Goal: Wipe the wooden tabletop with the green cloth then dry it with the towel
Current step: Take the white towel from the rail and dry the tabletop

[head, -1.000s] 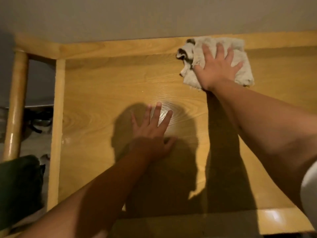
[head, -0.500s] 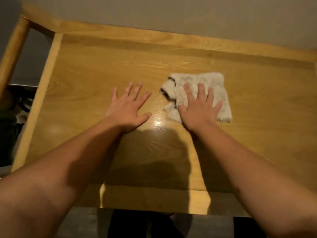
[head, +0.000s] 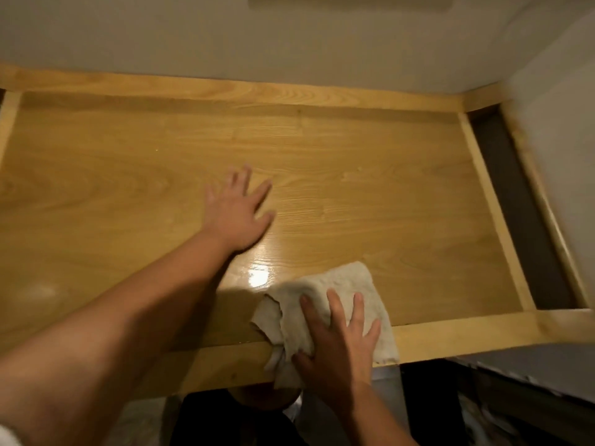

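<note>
The wooden tabletop (head: 370, 194) fills most of the view, with a raised lighter frame round it. A beige towel (head: 346, 284) lies crumpled at the near edge, partly hanging over the front rail. My right hand (head: 338, 342) presses flat on the towel with fingers spread. My left hand (head: 238, 214) rests flat on the bare wood at the middle of the table, fingers spread. The green cloth is not in view.
A grey wall (head: 289, 37) runs behind the table and along its right side. A dark gap (head: 521, 214) lies between the right rail and the wall. A bright light glare (head: 257, 275) shines on the wood beside the towel.
My right hand has dragged the towel from the far edge toward me, down to the near rail. My left hand has stayed flat on the wood near the middle.
</note>
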The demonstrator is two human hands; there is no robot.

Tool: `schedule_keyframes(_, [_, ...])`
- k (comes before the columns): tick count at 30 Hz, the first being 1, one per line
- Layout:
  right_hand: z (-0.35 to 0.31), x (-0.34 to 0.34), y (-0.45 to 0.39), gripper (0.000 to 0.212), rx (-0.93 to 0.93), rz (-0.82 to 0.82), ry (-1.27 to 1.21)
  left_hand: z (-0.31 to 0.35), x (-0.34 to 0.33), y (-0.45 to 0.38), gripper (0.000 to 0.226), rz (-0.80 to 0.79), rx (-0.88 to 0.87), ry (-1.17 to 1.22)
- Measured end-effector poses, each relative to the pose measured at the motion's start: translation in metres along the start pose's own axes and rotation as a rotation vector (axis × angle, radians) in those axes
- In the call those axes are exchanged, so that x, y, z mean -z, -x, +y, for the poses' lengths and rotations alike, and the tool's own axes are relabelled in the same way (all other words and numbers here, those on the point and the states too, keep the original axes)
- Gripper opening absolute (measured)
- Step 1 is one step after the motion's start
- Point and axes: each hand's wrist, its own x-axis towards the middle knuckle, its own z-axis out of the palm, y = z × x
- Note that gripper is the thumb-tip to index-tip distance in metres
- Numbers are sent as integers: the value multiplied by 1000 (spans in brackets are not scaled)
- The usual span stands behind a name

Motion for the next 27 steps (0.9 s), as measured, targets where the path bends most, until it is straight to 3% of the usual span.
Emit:
schedule_keyframes(4, [2,0,-18,100,1,61,-66,37,-18,-15,75,29,82,-27])
schedule_keyframes(11, [12,44,-134,82,-100,257,-177,34,-20,-17,69,59,87,-25])
schedule_keyframes(21, [-2,156,-369,77,-110,323,-132,30,-29,-20,69,90,76,-37])
schedule_keyframes(27, [-13,185,-424,80,-128,333,-87,32,-27,-22,71,84,88,-37])
